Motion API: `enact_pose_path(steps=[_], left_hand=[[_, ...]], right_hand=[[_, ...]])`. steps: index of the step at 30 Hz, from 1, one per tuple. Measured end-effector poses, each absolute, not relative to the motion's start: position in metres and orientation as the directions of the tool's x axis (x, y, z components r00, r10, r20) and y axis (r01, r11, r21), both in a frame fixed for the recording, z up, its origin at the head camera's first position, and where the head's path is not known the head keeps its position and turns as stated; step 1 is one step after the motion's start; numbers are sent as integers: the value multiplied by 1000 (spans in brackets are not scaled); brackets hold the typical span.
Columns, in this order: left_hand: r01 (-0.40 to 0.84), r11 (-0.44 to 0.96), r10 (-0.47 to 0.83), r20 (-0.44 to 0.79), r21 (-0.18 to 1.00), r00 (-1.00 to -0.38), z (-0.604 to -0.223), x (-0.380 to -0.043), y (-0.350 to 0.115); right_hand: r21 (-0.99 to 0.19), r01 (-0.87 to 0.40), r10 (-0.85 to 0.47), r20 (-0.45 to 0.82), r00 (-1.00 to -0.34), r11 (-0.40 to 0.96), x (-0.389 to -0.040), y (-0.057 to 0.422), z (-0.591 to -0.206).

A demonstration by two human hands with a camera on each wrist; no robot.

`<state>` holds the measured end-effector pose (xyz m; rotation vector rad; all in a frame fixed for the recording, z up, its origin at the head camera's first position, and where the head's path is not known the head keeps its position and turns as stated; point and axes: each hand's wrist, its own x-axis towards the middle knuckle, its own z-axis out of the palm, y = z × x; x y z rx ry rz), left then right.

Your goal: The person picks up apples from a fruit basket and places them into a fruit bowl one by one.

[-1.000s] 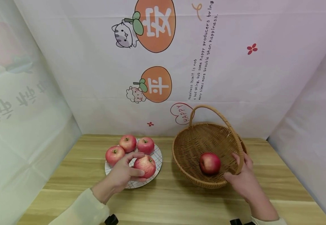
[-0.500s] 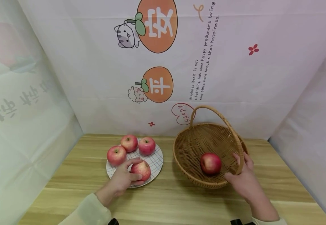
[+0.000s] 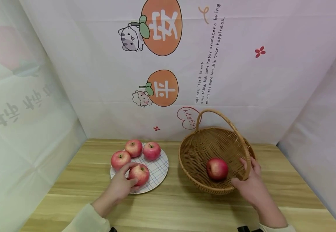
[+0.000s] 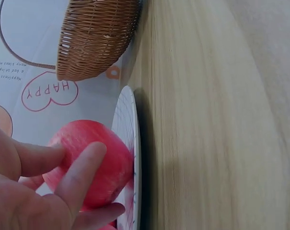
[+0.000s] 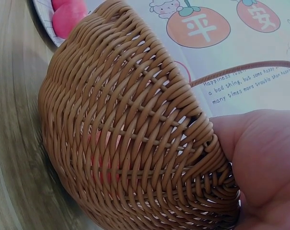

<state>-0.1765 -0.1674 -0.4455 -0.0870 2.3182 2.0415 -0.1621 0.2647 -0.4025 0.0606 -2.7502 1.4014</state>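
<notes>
A white checked plate (image 3: 157,170) on the left bears several red apples. My left hand (image 3: 121,184) holds the apple nearest me (image 3: 140,174), its fingers and thumb around the sides. In the left wrist view that apple (image 4: 104,163) sits right against the plate (image 4: 130,108). To the right stands a wicker basket (image 3: 197,151), tilted so that its mouth faces me, with one red apple (image 3: 217,169) inside. My right hand (image 3: 250,183) grips the basket's right rim by the foot of the handle. Part of that hand (image 5: 267,158) shows beside the weave in the right wrist view.
The other apples (image 3: 121,160) sit along the plate's left and back. Both plate and basket stand on a wooden table (image 3: 173,209). A printed white cloth (image 3: 234,80) hangs behind it, with more cloth at both sides.
My left hand and its apple have moved left across the plate, a little closer to the left apple. My right hand, the basket and the apple inside look the same.
</notes>
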Motion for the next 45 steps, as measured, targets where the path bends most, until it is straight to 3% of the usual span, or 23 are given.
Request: enact_pose_path(steps=[12,33,45], left_hand=[[-104,160,-109,-88,982,-990,-454,-172,-186],[-95,33,-163,-88,995,-983,-458,-174,-195],[12,-20,-181,9,1000,-983,-397,-168,-187]], right_hand=[[-798,-51,-2,61,-998,600,-162,265,-404],[-806,-70,-11,78,-997,587,-163,263,-403],[-818,-56,-17,56,-998,572,-162,264,-403]])
